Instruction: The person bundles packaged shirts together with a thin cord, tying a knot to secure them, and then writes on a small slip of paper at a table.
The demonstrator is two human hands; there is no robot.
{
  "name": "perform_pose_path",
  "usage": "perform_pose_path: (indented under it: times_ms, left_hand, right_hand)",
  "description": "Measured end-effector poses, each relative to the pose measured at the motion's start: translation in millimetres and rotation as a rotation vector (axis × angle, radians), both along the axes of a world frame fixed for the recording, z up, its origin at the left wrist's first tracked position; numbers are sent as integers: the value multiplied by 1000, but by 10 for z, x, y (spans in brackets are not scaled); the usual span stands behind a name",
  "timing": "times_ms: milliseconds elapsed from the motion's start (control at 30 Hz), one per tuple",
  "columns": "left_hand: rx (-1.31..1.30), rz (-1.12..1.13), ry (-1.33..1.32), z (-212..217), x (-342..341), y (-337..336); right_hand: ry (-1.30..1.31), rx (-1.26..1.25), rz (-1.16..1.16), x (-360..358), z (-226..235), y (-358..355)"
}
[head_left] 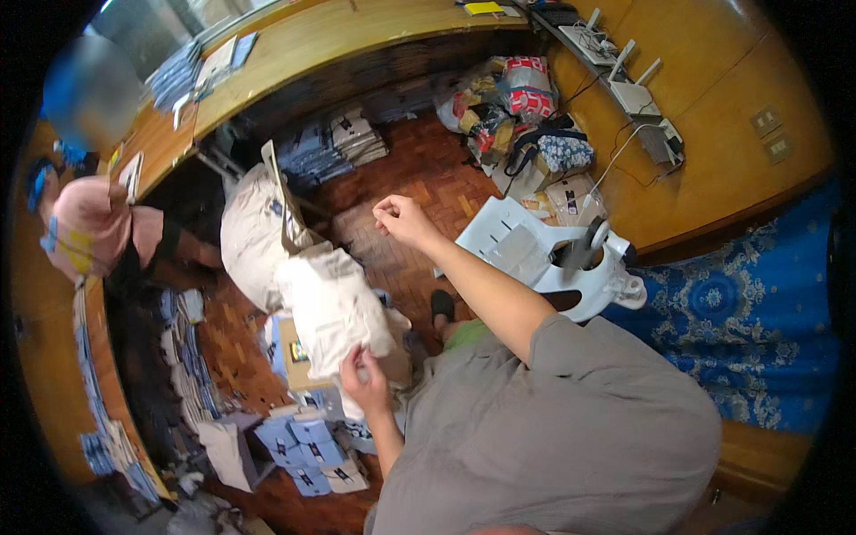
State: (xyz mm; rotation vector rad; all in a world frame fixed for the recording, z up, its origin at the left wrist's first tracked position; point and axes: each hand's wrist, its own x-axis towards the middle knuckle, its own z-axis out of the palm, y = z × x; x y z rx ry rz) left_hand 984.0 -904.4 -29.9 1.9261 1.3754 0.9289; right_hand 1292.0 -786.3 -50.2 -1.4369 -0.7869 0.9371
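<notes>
My right hand [403,220] is raised over the floor at mid-view. Its fingers are curled together in a pinch, and anything between them is too small to make out. Lower down, my left hand [366,383] lies at the near edge of a bulky off-white cloth heap [330,299], with thumb and fingers bent but apart. Behind that heap sits a rounded off-white bundle [250,236], a thin flat panel [283,201] standing upright against it. A cardboard box [292,352] shows partly beside the heap.
A light blue plastic chair [508,232] with a small fan [584,250] stands right of my right arm. Folded blue and beige stacks [308,450] lie at the lower left. Bags [526,89] are piled far back. A person in pink [94,218] is at the left by a wooden counter [321,45].
</notes>
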Motion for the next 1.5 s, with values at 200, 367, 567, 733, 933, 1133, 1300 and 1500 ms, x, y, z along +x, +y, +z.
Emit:
perform_pose_path:
  times_ms: [200, 367, 567, 733, 933, 1133, 1300, 1500]
  left_hand:
    - [136, -763, 1034, -685, 569, 1272]
    - [-308, -1007, 1102, 235, 1869, 1601]
    - [19, -1260, 976, 178, 3227, 2636]
    - [-102, -1074, 755, -51, 4007, 3742]
    - [-389, -919, 253, -219, 4612, 5016]
    - [-527, -1257, 271, 562, 5846, 5886]
    - [-202, -1404, 221, 700, 7614, 6114]
    - [345, -1452, 502, 383, 9411, 5909]
  right_hand:
    - [244, -59, -309, 1272, 461, 573]
    - [207, 48, -424, 1911, 704, 569]
    - [87, 67, -624, 3015, 851, 234]
    - [-127, 90, -976, 4086, 940, 507]
    - [-449, -324, -965, 5261, 63, 1336]
    - [-610, -375, -1022, 6440, 135, 2289]
    - [-817, -540, -1144, 7729, -61, 2548]
    - [-1123, -658, -795, 8424, -143, 2578]
